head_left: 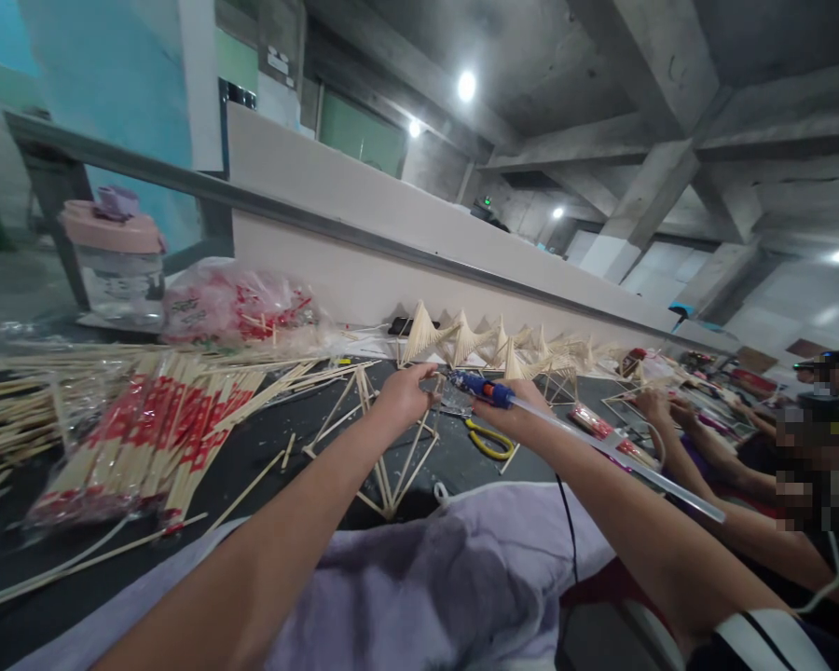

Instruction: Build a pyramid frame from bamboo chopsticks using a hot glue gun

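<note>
My right hand point(514, 410) is closed around a blue hot glue gun point(486, 390). A long clear glue stick point(622, 461) sticks out of its back end. The nozzle points left, close to the fingers of my left hand point(404, 399). That left hand is closed in a pinch at the upper part of a frame of wooden chopsticks point(387, 511) standing on the dark table. The exact pinch point is small and partly hidden. Yellow-handled pliers point(489, 440) lie just beneath my right hand.
Red-and-white wrapped chopstick packs point(146, 429) and loose chopsticks point(6, 429) cover the left side. Behind them stand a pink-lidded bottle point(118, 270) and a plastic bag point(230, 303). Fan-shaped stick models point(461, 340) line the partition point(391, 266). Co-workers' arms point(706, 457) are at right.
</note>
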The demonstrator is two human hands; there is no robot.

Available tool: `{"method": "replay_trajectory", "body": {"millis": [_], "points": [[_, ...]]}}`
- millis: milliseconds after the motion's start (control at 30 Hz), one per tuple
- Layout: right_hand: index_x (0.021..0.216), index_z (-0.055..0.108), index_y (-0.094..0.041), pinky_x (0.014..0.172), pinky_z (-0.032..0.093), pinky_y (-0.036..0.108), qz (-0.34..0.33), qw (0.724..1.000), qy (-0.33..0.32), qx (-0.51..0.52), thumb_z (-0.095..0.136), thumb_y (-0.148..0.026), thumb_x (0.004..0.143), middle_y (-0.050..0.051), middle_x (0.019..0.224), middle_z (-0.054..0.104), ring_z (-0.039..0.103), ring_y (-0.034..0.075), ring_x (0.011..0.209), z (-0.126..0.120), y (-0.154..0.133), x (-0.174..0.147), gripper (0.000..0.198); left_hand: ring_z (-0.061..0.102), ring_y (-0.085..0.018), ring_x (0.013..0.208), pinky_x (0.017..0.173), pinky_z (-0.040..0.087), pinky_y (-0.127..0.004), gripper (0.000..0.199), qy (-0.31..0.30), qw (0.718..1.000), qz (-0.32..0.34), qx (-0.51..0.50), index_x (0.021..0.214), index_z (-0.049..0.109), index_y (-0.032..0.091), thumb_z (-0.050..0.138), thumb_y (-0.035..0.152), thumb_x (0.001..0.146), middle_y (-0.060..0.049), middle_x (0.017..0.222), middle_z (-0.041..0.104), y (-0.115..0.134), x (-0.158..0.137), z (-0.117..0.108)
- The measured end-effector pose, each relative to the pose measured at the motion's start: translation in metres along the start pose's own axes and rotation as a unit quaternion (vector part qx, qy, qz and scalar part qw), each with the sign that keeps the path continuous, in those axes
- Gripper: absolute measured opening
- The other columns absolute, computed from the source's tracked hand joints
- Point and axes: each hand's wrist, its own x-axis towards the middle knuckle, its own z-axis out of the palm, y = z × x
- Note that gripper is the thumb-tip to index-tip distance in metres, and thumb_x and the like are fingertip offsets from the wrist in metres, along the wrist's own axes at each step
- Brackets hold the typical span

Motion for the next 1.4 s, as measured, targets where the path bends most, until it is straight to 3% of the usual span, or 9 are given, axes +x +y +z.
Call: {"method": "replay_trajectory", "body": {"millis": [400,633,900,1167,1400], "points": [[0.058,0.060,-0.017,0.043,0.025,0.020,0.004,1.000,-0.005,-0.011,0.053,-0.044,0.069,-0.002,0.048,0.045,0.042,0.010,0.048,-0.004,0.001,0.005,0.030,0.061,-0.018,0.084,0.076,0.045,-0.027,0.052,0.001,1.000,-0.008,-0.007,0.114,0.057,0.022,0.065,0.016,0.063,-0.003,0.103,0.066,-0.002,0.001,0.002],[0.060,0.060,-0.017,0.043,0.024,0.020,-0.034,0.999,-0.018,-0.016,0.054,-0.039,0.069,-0.001,0.049,0.048,0.041,0.009,0.047,-0.011,-0.002,0.000,0.024,0.062,-0.017,0.082,0.073,0.046,-0.025,0.051,0.004,1.000,-0.001,-0.010,0.113,0.057,0.023,0.066,0.017,0.064,-0.003,0.101,0.066,-0.006,0.003,0.004],[0.069,0.061,-0.018,0.049,0.027,0.020,-0.088,0.995,-0.015,-0.039,0.052,-0.033,0.071,-0.001,0.061,0.057,0.047,0.009,0.054,-0.016,-0.010,0.006,0.017,0.059,-0.019,0.095,0.076,0.046,-0.026,0.051,-0.001,0.999,0.031,-0.027,0.113,0.057,0.021,0.065,0.017,0.063,-0.004,0.108,0.064,-0.010,0.004,0.004],[0.063,0.062,-0.020,0.046,0.025,0.021,-0.046,0.996,-0.007,-0.070,0.055,-0.038,0.069,-0.001,0.055,0.056,0.046,0.009,0.050,-0.012,-0.013,0.014,0.021,0.061,-0.018,0.085,0.077,0.046,-0.027,0.051,-0.004,0.999,0.021,-0.024,0.112,0.058,0.022,0.065,0.019,0.062,-0.003,0.105,0.065,-0.007,0.001,0.003],[0.062,0.062,-0.020,0.046,0.025,0.025,-0.021,0.997,0.004,-0.072,0.056,-0.037,0.068,0.001,0.051,0.053,0.044,0.012,0.046,-0.014,-0.009,0.014,0.019,0.060,-0.019,0.089,0.078,0.046,-0.026,0.052,-0.006,1.000,0.018,-0.012,0.115,0.056,0.022,0.064,0.019,0.063,-0.003,0.106,0.064,-0.005,0.000,0.001]]}}
